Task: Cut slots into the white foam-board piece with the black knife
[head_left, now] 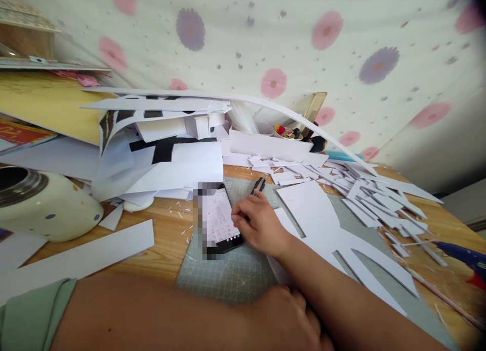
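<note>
Taking the phone (pixel 220 217) as the landmark, a cream dotted pot (pixel 45 204) sits well to its left on the wooden tabletop (pixel 167 239), with a long white paper strip (pixel 83 257) lying between pot and phone, nearer the viewer. Behind the phone rises a heap of white and black paper sheets (pixel 163 143). The phone itself lies flat on a grey-green cutting mat (pixel 228 275), its lit screen facing up. Below the phone, at the near edge, the left hand (pixel 292 315) rests loosely curled on the mat, holding nothing that can be seen. Just right of the phone, the right hand (pixel 258 224) lies on the mat with fingers bent, its fingertips touching the phone's right edge and a black knife (pixel 257 186) held under them, its tip pointing away. Right of the phone lies a large cut white sheet (pixel 315 214), then a scatter of white paper offcuts (pixel 372 199), and far right a blue glue gun (pixel 467 257).
</note>
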`<action>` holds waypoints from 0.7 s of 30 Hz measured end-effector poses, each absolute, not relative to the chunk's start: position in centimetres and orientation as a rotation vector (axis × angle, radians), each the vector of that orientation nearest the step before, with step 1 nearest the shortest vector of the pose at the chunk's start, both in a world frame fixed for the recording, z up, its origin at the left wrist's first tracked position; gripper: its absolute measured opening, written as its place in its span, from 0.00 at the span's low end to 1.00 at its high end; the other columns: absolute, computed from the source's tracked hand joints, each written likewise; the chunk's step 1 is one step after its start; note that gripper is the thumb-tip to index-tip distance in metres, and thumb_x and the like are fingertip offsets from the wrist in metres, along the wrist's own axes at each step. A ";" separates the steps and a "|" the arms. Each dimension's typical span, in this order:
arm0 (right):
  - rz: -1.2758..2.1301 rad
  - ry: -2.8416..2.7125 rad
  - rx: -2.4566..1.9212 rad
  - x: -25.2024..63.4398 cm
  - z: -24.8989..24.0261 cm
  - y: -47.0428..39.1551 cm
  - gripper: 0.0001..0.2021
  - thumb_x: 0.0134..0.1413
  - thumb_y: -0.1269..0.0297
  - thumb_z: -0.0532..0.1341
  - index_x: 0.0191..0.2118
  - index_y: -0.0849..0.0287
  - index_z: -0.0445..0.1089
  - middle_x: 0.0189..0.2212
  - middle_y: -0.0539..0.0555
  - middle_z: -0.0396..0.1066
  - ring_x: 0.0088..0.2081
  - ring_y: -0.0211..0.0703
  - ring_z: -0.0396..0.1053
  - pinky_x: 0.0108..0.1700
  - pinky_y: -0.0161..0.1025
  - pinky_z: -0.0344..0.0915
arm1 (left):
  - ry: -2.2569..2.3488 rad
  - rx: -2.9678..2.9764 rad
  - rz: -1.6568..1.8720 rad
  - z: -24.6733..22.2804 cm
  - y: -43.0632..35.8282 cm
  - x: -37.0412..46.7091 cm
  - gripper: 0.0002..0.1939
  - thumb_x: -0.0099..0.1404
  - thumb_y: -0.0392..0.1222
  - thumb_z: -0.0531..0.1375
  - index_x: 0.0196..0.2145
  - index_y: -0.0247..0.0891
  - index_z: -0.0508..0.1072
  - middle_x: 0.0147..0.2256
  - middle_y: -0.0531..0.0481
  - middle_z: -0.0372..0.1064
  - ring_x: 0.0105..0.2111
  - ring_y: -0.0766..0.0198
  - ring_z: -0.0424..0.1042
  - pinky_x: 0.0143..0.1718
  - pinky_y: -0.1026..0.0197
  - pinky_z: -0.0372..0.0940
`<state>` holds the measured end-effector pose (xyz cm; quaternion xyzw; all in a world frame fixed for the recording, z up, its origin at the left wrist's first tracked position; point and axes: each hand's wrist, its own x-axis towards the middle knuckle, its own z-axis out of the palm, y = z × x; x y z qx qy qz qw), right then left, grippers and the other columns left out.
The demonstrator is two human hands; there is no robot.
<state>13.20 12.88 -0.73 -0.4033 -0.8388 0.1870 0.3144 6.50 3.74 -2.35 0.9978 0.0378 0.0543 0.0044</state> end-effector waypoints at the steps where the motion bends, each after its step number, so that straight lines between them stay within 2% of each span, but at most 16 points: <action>1: 0.460 -2.156 -1.094 13.3 -0.9 13.1 0.06 0.57 0.71 0.56 0.29 0.56 0.64 0.25 0.49 0.69 0.33 0.43 0.67 0.57 0.57 0.50 | 0.117 3.127 0.166 -2.3 3.7 6.5 0.07 0.63 0.42 0.60 0.36 0.39 0.75 0.30 0.47 0.76 0.25 0.55 0.72 0.17 0.58 0.57; 6: 0.485 -2.069 -1.089 13.5 -1.3 13.4 0.06 0.57 0.70 0.56 0.29 0.56 0.65 0.26 0.50 0.71 0.33 0.44 0.67 0.54 0.53 0.54 | 0.113 3.124 0.207 -2.1 3.7 6.4 0.08 0.63 0.43 0.59 0.35 0.38 0.76 0.30 0.46 0.76 0.26 0.54 0.73 0.18 0.58 0.59; 13: 0.660 -2.260 -0.950 13.4 -0.6 12.7 0.04 0.59 0.70 0.57 0.37 0.54 0.68 0.37 0.50 0.76 0.46 0.45 0.69 0.62 0.58 0.42 | 0.091 3.092 -0.001 -1.4 3.7 6.5 0.09 0.65 0.42 0.57 0.39 0.37 0.76 0.33 0.45 0.77 0.28 0.53 0.74 0.17 0.58 0.58; 21: 0.637 -2.248 -0.963 13.4 -0.5 12.9 0.04 0.58 0.70 0.59 0.32 0.56 0.66 0.31 0.48 0.72 0.39 0.42 0.69 0.61 0.59 0.44 | 0.106 3.118 0.019 -2.0 3.7 6.6 0.09 0.65 0.42 0.57 0.38 0.37 0.75 0.33 0.44 0.76 0.28 0.52 0.74 0.17 0.57 0.58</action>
